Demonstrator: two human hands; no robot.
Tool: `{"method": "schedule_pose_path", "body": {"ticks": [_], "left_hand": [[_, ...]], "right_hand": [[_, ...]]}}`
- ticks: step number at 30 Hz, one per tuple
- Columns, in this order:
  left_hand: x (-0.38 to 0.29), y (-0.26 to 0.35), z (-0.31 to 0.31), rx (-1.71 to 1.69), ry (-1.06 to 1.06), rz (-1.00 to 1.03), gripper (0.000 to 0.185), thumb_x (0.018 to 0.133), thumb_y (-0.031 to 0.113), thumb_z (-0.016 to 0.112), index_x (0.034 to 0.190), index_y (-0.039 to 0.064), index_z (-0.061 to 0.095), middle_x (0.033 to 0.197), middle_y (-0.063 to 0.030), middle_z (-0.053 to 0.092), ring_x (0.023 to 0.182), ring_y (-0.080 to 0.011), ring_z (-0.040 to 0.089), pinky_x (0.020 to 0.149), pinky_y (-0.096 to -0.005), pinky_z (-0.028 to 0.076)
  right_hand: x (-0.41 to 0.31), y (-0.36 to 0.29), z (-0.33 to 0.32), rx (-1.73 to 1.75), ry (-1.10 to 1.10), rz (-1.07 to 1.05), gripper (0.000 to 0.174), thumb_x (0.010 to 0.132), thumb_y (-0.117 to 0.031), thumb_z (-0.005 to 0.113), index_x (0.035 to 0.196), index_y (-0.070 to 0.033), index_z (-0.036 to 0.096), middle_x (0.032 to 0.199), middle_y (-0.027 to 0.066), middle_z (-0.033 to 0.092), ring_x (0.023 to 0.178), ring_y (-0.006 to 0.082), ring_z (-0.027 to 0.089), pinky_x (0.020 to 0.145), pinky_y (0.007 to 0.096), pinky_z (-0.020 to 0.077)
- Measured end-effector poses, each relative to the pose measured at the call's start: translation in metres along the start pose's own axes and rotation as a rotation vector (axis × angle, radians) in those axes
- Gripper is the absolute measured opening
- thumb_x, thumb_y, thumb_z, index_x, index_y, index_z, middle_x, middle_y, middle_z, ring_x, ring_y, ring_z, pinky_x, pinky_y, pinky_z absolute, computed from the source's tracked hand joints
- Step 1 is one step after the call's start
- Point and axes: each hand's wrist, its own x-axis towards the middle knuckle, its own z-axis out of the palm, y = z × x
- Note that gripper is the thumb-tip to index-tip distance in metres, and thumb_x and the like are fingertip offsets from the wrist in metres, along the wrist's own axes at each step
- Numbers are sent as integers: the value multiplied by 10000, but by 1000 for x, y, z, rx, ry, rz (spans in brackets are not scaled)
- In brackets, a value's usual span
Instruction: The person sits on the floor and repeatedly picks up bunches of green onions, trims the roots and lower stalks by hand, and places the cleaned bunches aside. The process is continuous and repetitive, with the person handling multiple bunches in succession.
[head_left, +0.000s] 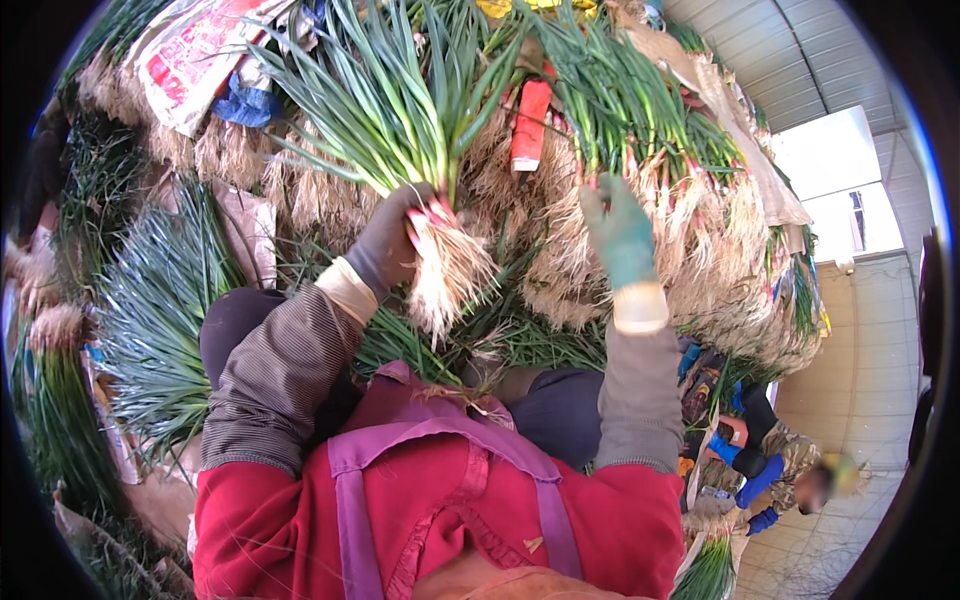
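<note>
My left hand (391, 238), in a dark grey glove, grips a bunch of green onions (420, 142) just above the roots. Their leaves fan out away from me, and the pink bases and pale roots (450, 274) hang towards my lap. My right hand (621, 234), in a green-coated glove, reaches to a heap of green onions (626, 97). Its fingertips are at the pinkish lower stalks, and whether they pinch one cannot be made out. A red-wrapped object with a white end (530, 124) stands out from the heap between my hands.
Loose green leaves (551, 341) lie around my legs. At my left is a large bundle of green onions (169, 300), with another bundle (64, 397) beyond. A printed sack (187, 64) covers part of the heap. A co-worker in blue sleeves (761, 480) sits at the right.
</note>
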Motion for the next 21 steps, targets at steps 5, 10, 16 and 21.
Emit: {"method": "schedule_pose_path", "body": {"ticks": [5, 10, 16, 21], "left_hand": [[19, -19, -16, -236, -350, -53, 418, 809, 306, 564, 1074, -17, 571, 1017, -181, 639, 957, -324, 622, 864, -450, 498], [10, -29, 12, -105, -155, -143, 437, 801, 329, 551, 1062, -21, 551, 1119, -231, 568, 1042, -371, 560, 941, -516, 425], [17, -38, 6, -97, -63, -72, 302, 807, 272, 566, 932, -2, 554, 888, -139, 618, 814, -285, 608, 821, -457, 487], [20, -42, 15, 31, 24, -3, 256, 812, 226, 540, 957, 15, 542, 823, -111, 597, 779, -247, 605, 753, -385, 504]], "right_hand": [[33, 10, 20, -39, -230, 299, 343, 934, -415, 468, 988, -79, 512, 770, 68, 570, 721, 180, 566, 657, 342, 475], [-45, 24, 78, 294, -213, 48, 423, 904, -446, 527, 945, -25, 518, 758, 43, 556, 640, 148, 551, 567, 317, 462], [-26, 5, 65, 921, -275, 281, 400, 901, -432, 546, 997, -46, 587, 799, 30, 565, 671, 103, 521, 565, 256, 436], [-21, -12, 88, 596, -183, -14, 312, 874, -328, 601, 990, -38, 600, 846, 91, 582, 730, 196, 531, 670, 308, 452]]}}
